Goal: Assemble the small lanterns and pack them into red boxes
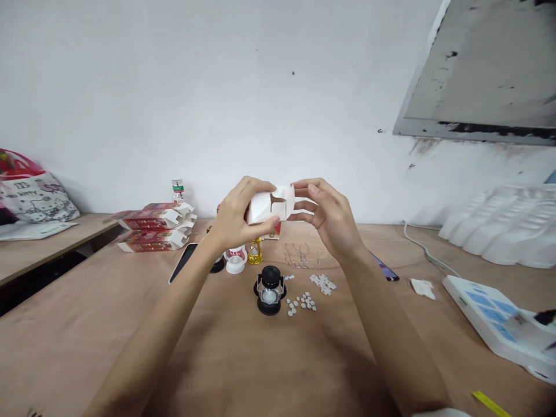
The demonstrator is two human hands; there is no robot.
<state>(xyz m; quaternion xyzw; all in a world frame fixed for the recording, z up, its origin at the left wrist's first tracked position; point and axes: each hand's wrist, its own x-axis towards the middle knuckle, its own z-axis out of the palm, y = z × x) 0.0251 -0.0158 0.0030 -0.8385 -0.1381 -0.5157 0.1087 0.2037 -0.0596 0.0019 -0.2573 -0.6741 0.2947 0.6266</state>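
The person's two hands carry the first risk. The left hand (237, 208) pinches the white box (260, 208) between thumb and fingers, raised above the bench (260, 365); its card looks thin, so too hard a grip could buckle it. The right hand (332, 211) has its fingers spread beside the box's open flaps; whether they touch cannot be told. A hasty push there could crease a flap. Should the left pinch slacken, the box might fall among the things below and tip the black lantern (269, 307). A low sweep could snag the thin wire pieces (303, 266) or scatter the white discs (303, 305).

The wall (260, 87) stands at the bench's back edge and limits reaching forward. At the left, red cartons (152, 231) lie close to the bench's side edge, where a nudge could send one over. At the right, the power strip (482, 315) and the phone (386, 268) narrow the room. The widest stretch for moving lies nearest the person, in front of the lantern.
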